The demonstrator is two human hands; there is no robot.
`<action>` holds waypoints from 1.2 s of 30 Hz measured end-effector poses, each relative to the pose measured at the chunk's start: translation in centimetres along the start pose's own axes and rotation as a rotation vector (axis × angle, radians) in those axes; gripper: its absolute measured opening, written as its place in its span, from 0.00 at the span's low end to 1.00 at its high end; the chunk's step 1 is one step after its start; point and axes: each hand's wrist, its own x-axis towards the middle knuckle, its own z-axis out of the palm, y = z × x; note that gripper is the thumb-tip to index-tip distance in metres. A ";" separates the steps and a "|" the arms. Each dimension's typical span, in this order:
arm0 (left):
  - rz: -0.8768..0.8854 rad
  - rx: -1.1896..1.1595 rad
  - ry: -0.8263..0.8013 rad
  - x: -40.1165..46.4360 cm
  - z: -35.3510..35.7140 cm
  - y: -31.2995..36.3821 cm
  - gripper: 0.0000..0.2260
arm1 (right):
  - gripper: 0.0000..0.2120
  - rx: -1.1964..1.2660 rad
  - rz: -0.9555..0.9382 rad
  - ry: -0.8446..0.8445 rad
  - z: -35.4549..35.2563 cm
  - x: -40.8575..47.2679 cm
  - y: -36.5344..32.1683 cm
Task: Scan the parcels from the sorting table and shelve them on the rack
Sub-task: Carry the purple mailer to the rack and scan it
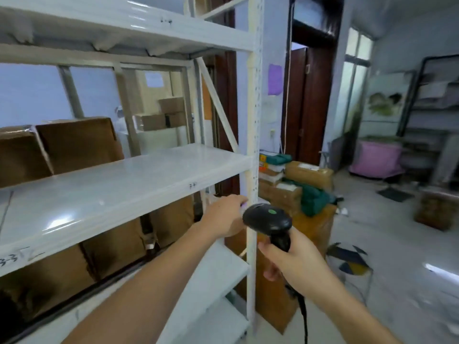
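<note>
Scanner (pixel 269 220) upright in right hand (pixel 293 261), head toward rack (pixel 253 135).

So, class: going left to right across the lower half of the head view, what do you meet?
Brown boxes on the rack → left hand → black scanner → parcel pile beyond the post → pink bundle.
</note>
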 end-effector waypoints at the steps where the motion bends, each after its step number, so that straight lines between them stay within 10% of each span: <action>1: 0.045 0.001 -0.038 1.5 1.5 1.4 0.20 | 0.04 -0.013 0.025 0.050 -1.5 0.0 0.9; 5: 0.125 -0.056 -0.129 6.1 6.0 6.2 0.35 | 0.04 -0.067 0.073 0.209 -6.3 0.3 4.2; 22: 0.245 -0.047 -0.246 29.8 16.5 8.2 0.33 | 0.07 -0.124 0.130 0.312 -13.0 18.2 12.0; 36: 0.036 -0.040 -0.328 48.2 28.0 5.8 0.28 | 0.06 -0.145 0.123 0.053 -23.0 39.5 20.9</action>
